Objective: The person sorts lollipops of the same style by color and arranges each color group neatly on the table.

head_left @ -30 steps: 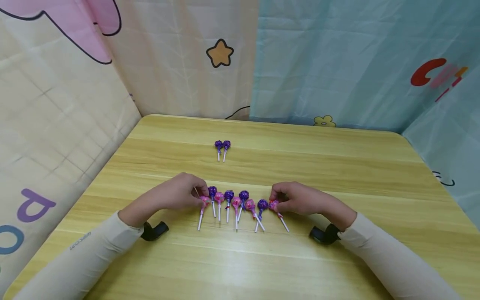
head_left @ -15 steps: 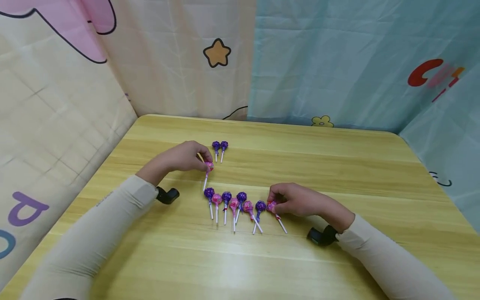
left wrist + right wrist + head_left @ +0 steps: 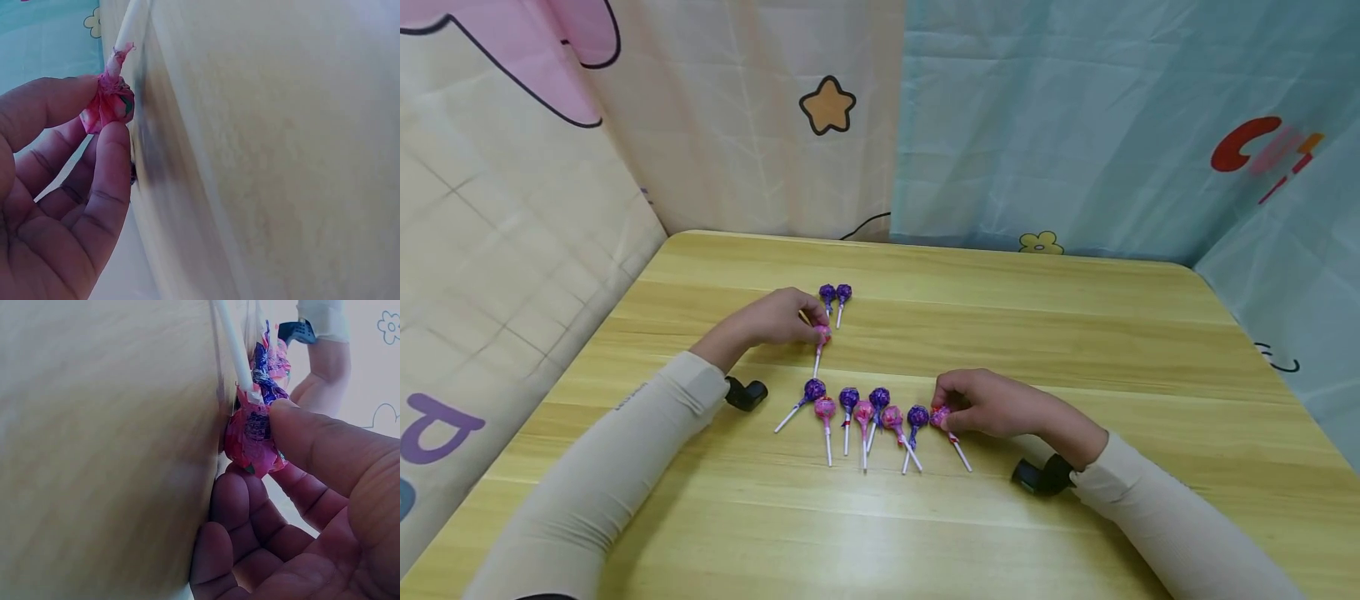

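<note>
My left hand (image 3: 784,317) pinches a pink lollipop (image 3: 107,111) by its wrapped head, just in front of two purple lollipops (image 3: 844,292) at the back. Its white stick points toward me. At the right end of the front row, my right hand (image 3: 1000,403) holds another pink lollipop (image 3: 255,439) between thumb and fingers. Between the hands runs a row of pink and purple lollipops. Its leftmost purple lollipop (image 3: 814,389) has its stick slanting left, beside a pink lollipop (image 3: 825,407). Toward the right, a pink lollipop (image 3: 892,417) and a purple lollipop (image 3: 917,416) have crossed sticks.
The wooden table (image 3: 1075,333) carries everything. Printed curtains (image 3: 760,125) hang behind its back edge and along both sides. A dark wrist device (image 3: 747,394) sits under the left wrist, and a similar wrist device (image 3: 1042,476) under the right.
The left hand has carried its pink lollipop from the row's left end toward the back pair. The leftmost purple lollipop has swung, its stick now pointing left. The right hand stays about where it was.
</note>
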Demonstrator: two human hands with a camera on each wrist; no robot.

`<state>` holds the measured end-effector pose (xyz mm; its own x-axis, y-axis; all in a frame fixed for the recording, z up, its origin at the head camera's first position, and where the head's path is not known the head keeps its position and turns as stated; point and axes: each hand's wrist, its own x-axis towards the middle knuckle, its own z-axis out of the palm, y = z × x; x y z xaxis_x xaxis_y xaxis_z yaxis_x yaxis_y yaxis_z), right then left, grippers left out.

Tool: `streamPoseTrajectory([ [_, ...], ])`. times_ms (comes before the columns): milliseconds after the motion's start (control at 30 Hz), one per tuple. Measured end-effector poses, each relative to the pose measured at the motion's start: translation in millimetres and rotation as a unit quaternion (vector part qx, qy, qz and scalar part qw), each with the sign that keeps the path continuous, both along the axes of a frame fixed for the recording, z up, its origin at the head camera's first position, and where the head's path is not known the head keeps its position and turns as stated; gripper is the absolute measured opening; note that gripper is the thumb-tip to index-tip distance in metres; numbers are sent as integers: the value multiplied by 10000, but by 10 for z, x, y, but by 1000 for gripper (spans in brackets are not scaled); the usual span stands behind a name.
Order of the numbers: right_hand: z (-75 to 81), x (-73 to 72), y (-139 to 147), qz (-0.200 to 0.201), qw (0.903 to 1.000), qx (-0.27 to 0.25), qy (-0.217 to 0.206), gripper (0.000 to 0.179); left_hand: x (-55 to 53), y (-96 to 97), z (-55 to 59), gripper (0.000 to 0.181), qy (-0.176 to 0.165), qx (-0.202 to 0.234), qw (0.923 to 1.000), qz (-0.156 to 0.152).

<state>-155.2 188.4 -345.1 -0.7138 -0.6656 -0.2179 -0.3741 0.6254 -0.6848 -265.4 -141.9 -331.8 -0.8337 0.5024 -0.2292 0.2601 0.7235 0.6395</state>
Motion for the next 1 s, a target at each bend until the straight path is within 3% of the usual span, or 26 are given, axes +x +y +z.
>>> streamPoseTrajectory([
  [633, -25, -4, 6, 49, 9999, -55, 86, 8, -25, -17, -44, 12, 145, -9, 9998, -99],
  [1000, -27, -34, 46, 80, 9999, -46, 83, 8, -45, -92, 124, 28, 294, 70, 9995, 73],
])
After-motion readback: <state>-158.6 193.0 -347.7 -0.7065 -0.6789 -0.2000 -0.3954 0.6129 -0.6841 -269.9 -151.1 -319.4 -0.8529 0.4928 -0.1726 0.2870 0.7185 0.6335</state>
